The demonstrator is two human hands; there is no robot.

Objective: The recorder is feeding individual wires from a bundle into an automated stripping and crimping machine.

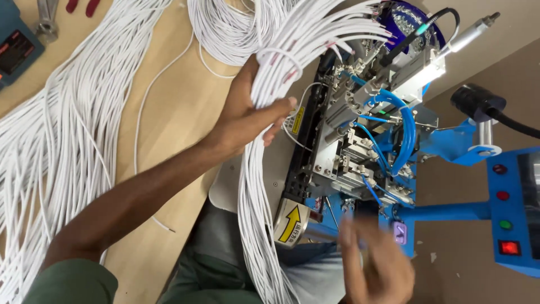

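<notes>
- Nearest to us, the right hand point(376, 264) is low in the view and blurred with motion, right in front of the blue machine point(450, 211). Fingers point up toward the machine's underside, loosely spread as far as I can make out, but honestly I can't tell if they're pinching a wire or nothing at all.
- Just left of that, a yellow arrow sticker point(291, 223) sits on the near end of the machine.
- The white wire bundle point(264, 186) hangs down past the person's lap and runs up across the machine's left edge, so the loose ends fan out toward the working head, handy for picking off one at a time, I'd guess.
- Middle distance: the left hand point(247, 115) comes in from the left, forearm stretched over the wooden table point(180, 112), thumb and fingers wrapped round the bundle just under its white tie, keeping it propped.
- Farther left, more white wires point(62, 129) lie draped over the table.
- Far left corner, a teal device point(17, 50).
</notes>
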